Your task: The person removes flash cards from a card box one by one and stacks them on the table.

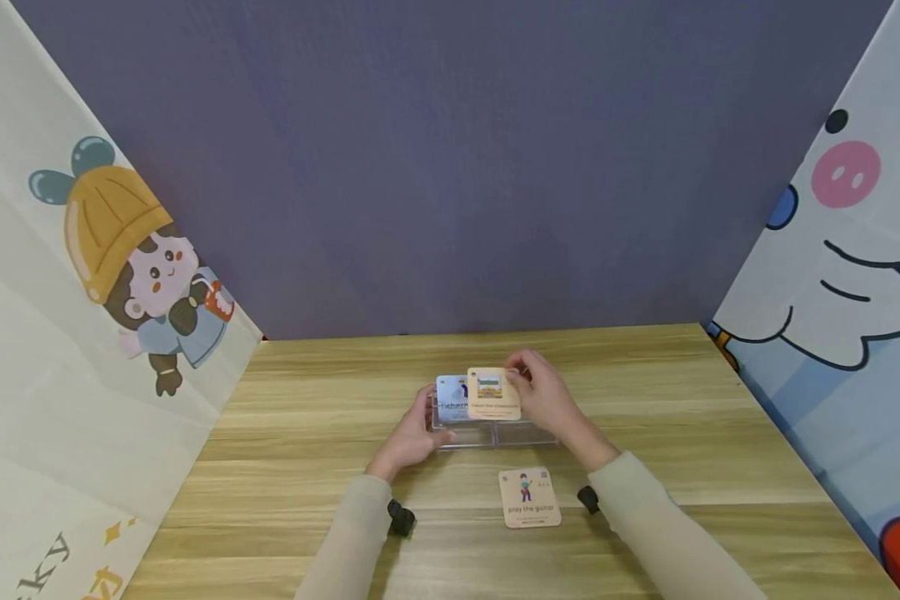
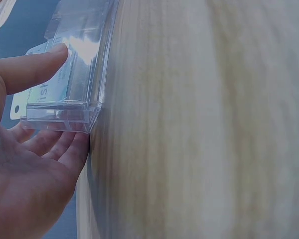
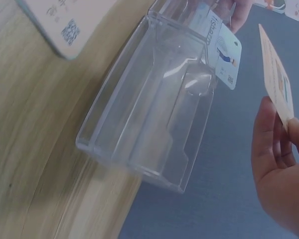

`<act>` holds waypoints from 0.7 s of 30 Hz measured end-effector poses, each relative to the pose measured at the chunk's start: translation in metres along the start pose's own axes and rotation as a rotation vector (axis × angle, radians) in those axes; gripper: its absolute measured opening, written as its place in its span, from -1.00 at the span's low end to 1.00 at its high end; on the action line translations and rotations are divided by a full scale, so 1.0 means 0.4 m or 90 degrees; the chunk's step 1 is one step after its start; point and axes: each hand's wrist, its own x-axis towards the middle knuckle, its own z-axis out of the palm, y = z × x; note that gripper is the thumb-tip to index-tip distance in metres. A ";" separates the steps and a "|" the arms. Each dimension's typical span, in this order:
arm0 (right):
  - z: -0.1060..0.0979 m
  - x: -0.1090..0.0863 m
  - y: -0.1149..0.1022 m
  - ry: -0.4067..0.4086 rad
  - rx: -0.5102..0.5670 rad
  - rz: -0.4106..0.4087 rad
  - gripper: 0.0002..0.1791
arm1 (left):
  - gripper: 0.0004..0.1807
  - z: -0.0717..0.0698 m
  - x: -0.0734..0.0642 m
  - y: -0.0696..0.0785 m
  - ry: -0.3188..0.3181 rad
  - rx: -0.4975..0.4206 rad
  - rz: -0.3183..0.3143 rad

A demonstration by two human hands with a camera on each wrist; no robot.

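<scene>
I have the left hand (image 1: 412, 433) wrapped round the left end of the clear holder (image 1: 528, 432), thumb across its front and fingers at its end, while the right hand (image 1: 543, 396) pinches one edge of the cream card (image 1: 493, 393) between thumb and fingers. That card is up above the table (image 1: 667, 417), near the holder but apart from it, as the right wrist view shows. What worries me is the narrow pinch: held by one side only, the card could swivel or slip if it caught on the clear rim. Coming in low, it might also knock the blue card (image 1: 450, 400) standing in the left compartment, since from the head view the two overlap. The holder looks light, so a weak left grip might let it slide or tip under a sideways push. As for looks, the cream card is square with rounded corners, a small hole in its upper left corner, a coloured picture and a caption too small for me to read surely; the guitar card (image 1: 531, 497), lying flat nearer the person, has the same cream face
</scene>
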 end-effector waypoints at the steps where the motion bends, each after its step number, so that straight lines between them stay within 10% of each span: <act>1: -0.003 -0.002 0.002 0.000 0.000 -0.002 -0.88 | 0.02 0.000 0.000 0.000 0.000 0.000 -0.001; 21: -0.047 -0.044 -0.002 0.014 -0.007 -0.037 -0.87 | 0.03 -0.001 0.000 0.001 0.004 0.002 0.007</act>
